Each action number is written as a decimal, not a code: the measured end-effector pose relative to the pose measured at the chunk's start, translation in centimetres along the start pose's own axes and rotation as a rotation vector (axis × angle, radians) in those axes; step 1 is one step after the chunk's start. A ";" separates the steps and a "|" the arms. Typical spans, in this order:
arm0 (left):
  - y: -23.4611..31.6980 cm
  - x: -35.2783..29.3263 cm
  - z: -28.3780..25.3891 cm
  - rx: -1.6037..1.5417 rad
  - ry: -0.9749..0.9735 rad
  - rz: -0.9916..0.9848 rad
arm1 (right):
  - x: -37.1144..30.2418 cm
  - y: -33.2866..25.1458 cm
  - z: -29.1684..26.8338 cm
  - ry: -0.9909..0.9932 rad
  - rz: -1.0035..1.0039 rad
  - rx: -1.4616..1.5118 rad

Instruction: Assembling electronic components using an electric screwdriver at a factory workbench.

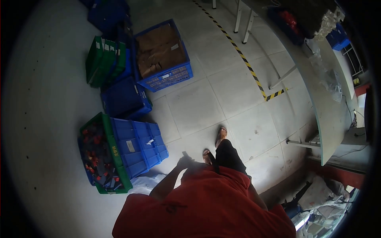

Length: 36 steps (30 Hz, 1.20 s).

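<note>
Left hand (184, 162), grip unclear, hung near stacked crates (139, 138), where bumping could have spilled loose pieces (104, 171); right hand was unseen.

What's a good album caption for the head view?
Red-shirted person near blue crates and a green-edged crate of small pieces.

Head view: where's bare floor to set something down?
Bare tile lies between the blue mesh crate and the striped tape, and more lies to the right of the feet, short of the table. It is crowded on the left, with blue bins, green bins and a green-rimmed bin of small pieces.
</note>
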<state>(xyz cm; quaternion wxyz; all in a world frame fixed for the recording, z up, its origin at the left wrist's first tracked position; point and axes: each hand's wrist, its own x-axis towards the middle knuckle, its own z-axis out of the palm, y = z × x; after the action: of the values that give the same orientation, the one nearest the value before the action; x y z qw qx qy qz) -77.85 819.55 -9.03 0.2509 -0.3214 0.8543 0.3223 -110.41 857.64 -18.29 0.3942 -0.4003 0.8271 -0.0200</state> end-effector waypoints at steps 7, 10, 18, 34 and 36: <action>-6.2 9.7 -10.3 -0.417 0.323 -0.240 | 13.2 -6.5 -24.4 -0.079 0.504 0.582; -4.8 13.1 -18.5 -1.215 0.320 -0.647 | 23.2 -11.6 -33.8 -0.102 0.725 0.830; -4.0 27.7 -33.8 -1.522 0.190 -0.848 | 57.2 -28.6 -69.4 0.248 0.078 0.969; -16.5 66.5 -85.5 -1.313 0.300 -0.547 | 72.4 -31.5 -70.1 -0.055 1.041 1.234; -19.2 71.6 -88.7 -1.345 0.324 -0.527 | 75.5 -30.3 -68.5 -0.133 1.043 1.170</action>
<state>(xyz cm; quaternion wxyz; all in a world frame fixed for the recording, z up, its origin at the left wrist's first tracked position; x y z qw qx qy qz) -131.60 717.41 -2.91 -0.0606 -0.6438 0.3932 0.6536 -164.43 766.59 -8.57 0.5479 0.3120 0.7379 -0.2407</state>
